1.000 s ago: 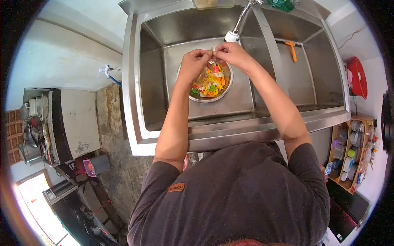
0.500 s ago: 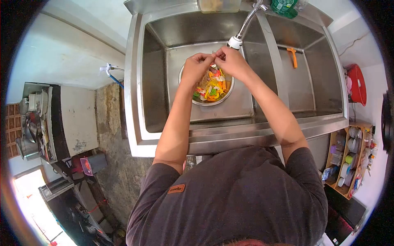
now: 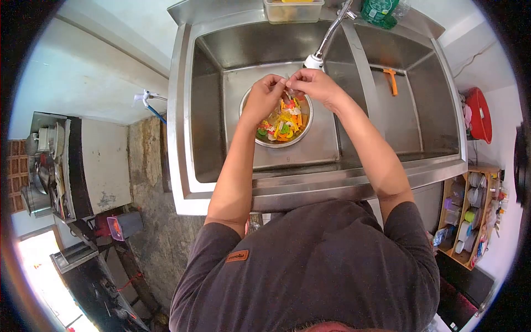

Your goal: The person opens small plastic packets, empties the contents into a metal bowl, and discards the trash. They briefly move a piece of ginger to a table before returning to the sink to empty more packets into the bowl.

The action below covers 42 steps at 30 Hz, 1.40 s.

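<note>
My left hand (image 3: 263,97) and my right hand (image 3: 314,86) meet with pinched fingertips above a round metal bowl (image 3: 284,145) in the large sink basin. Something small and pale seems to be between the fingertips, too small to make out. Inside the bowl lie several small colourful pieces (image 3: 285,124), yellow, orange, green, red and white, in what looks like water. Both hands hide the bowl's far rim.
A white tap head on a flexible metal hose (image 3: 333,27) hangs just beyond my right hand. An orange-handled squeegee (image 3: 392,83) lies in the right basin (image 3: 406,124). On the back ledge stand a plastic container (image 3: 293,12) and a green bottle (image 3: 380,10).
Both hands stay pinched together over the bowl, with the right hand's fingers shifted slightly. The whole view has moved a little, showing more of the container at the back.
</note>
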### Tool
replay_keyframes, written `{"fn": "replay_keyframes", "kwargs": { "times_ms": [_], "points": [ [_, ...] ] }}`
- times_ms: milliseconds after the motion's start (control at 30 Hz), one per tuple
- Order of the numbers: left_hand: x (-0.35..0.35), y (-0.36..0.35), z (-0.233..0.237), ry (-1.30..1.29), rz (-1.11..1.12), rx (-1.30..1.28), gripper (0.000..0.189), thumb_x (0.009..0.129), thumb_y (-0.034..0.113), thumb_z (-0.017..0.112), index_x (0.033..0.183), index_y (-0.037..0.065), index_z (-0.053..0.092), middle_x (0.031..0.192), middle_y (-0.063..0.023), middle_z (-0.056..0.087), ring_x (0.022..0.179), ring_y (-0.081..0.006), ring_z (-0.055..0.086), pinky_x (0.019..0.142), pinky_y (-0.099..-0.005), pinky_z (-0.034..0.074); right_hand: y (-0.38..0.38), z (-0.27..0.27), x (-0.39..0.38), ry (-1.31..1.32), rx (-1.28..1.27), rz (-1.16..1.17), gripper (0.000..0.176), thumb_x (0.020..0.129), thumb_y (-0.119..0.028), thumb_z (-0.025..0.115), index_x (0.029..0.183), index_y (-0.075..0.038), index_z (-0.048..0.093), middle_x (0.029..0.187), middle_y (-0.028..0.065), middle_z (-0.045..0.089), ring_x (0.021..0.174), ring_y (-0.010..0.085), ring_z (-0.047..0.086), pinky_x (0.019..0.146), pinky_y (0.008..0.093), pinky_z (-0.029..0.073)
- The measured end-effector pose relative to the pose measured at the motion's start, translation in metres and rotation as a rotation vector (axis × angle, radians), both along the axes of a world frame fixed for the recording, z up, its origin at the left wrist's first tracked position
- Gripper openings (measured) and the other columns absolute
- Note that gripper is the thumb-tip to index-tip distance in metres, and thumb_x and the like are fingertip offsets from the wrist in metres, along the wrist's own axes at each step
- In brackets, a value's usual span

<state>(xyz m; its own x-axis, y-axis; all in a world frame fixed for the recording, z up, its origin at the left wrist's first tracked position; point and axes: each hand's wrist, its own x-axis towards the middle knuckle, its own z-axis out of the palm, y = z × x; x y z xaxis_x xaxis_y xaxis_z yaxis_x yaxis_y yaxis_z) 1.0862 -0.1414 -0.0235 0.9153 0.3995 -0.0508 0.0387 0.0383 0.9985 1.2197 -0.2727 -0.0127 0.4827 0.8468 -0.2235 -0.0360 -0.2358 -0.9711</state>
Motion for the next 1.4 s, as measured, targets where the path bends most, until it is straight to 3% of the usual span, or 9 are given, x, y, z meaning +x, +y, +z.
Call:
{"fn": "replay_keyframes", "kwargs": {
  "times_ms": [267, 433, 567, 733, 867, 933, 1167, 1333, 1400],
  "points": [
    [0.007, -0.004, -0.015, -0.008, 0.091, 0.052, 0.020, 0.095, 0.017, 0.059, 0.094, -0.003, 0.059, 0.080, -0.0080, 0.066, 0.065, -0.0118, 0.063, 0.058, -0.0255, 0.049, -0.002, -0.005, -0.001, 0.231, 0.039, -0.029, 0.017, 0.089, -0.018, 0.063, 0.094, -0.002, 0.063, 0.085, 0.0042, 0.066, 0.081, 0.0111, 0.063, 0.074, 0.0243, 0.050],
    [0.009, -0.005, -0.008, -0.122, 0.286, 0.114, 0.026, 0.092, 0.022, 0.065, 0.105, -0.001, 0.062, 0.092, -0.0084, 0.066, 0.066, -0.0105, 0.063, 0.058, -0.0256, 0.050, -0.004, -0.013, 0.009, 0.077, 0.128, 0.003, 0.015, 0.089, -0.014, 0.064, 0.097, -0.002, 0.061, 0.086, 0.0026, 0.065, 0.078, 0.0095, 0.061, 0.068, 0.0240, 0.049],
    [0.003, -0.002, 0.002, -0.172, 0.212, 0.162, 0.030, 0.091, 0.023, 0.069, 0.109, -0.001, 0.063, 0.096, -0.0075, 0.065, 0.063, -0.0102, 0.060, 0.057, -0.0253, 0.050, -0.004, -0.001, 0.010, -0.081, 0.090, 0.026, 0.016, 0.090, -0.013, 0.064, 0.101, -0.002, 0.063, 0.087, 0.0016, 0.065, 0.078, 0.0087, 0.061, 0.067, 0.0235, 0.049],
    [0.000, -0.002, 0.013, 0.024, 0.116, -0.126, 0.025, 0.090, 0.022, 0.070, 0.103, 0.001, 0.066, 0.081, -0.0030, 0.064, 0.059, -0.0073, 0.055, 0.050, -0.0223, 0.046, -0.005, 0.017, 0.002, -0.161, 0.161, -0.054, 0.022, 0.092, -0.017, 0.065, 0.109, -0.002, 0.066, 0.094, 0.0021, 0.068, 0.082, 0.0092, 0.063, 0.072, 0.0248, 0.050],
    [-0.003, -0.001, 0.018, 0.018, 0.150, -0.179, 0.027, 0.089, 0.025, 0.072, 0.103, 0.002, 0.067, 0.080, -0.0009, 0.064, 0.064, -0.0067, 0.054, 0.055, -0.0214, 0.044, -0.007, 0.006, 0.001, -0.188, 0.125, -0.065, 0.023, 0.092, -0.019, 0.064, 0.107, -0.001, 0.066, 0.093, 0.0037, 0.069, 0.083, 0.0095, 0.063, 0.073, 0.0255, 0.050],
    [-0.003, -0.005, 0.024, 0.073, 0.181, -0.077, 0.025, 0.090, 0.024, 0.071, 0.101, 0.002, 0.068, 0.076, -0.0005, 0.063, 0.063, -0.0062, 0.055, 0.054, -0.0214, 0.043, -0.009, 0.001, 0.002, -0.393, 0.096, -0.047, 0.024, 0.093, -0.020, 0.064, 0.106, 0.000, 0.067, 0.089, 0.0059, 0.070, 0.081, 0.0096, 0.063, 0.072, 0.0258, 0.050],
    [-0.001, -0.007, 0.012, -0.080, 0.196, 0.067, 0.020, 0.093, 0.018, 0.067, 0.097, -0.002, 0.067, 0.076, -0.0015, 0.064, 0.066, -0.0056, 0.057, 0.059, -0.0220, 0.046, -0.008, -0.001, -0.021, -0.369, 0.185, -0.200, 0.018, 0.091, -0.017, 0.068, 0.097, 0.000, 0.066, 0.080, 0.0041, 0.067, 0.071, 0.0088, 0.060, 0.066, 0.0263, 0.049],
    [0.002, -0.007, 0.003, -0.159, 0.208, 0.256, 0.019, 0.094, 0.015, 0.062, 0.097, -0.003, 0.066, 0.090, -0.0089, 0.067, 0.077, -0.0147, 0.061, 0.070, -0.0282, 0.049, -0.010, 0.002, -0.029, -0.258, 0.248, -0.264, 0.020, 0.092, -0.017, 0.067, 0.098, 0.002, 0.066, 0.080, 0.0067, 0.068, 0.073, 0.0107, 0.061, 0.067, 0.0263, 0.049],
    [0.005, -0.005, -0.006, -0.196, 0.213, 0.366, 0.020, 0.094, 0.016, 0.063, 0.099, -0.002, 0.066, 0.087, -0.0070, 0.066, 0.075, -0.0127, 0.060, 0.067, -0.0270, 0.048, -0.010, -0.003, -0.030, -0.189, 0.279, -0.299, 0.021, 0.092, -0.018, 0.066, 0.098, 0.002, 0.066, 0.081, 0.0078, 0.068, 0.073, 0.0117, 0.062, 0.068, 0.0266, 0.049]
  ]
}}
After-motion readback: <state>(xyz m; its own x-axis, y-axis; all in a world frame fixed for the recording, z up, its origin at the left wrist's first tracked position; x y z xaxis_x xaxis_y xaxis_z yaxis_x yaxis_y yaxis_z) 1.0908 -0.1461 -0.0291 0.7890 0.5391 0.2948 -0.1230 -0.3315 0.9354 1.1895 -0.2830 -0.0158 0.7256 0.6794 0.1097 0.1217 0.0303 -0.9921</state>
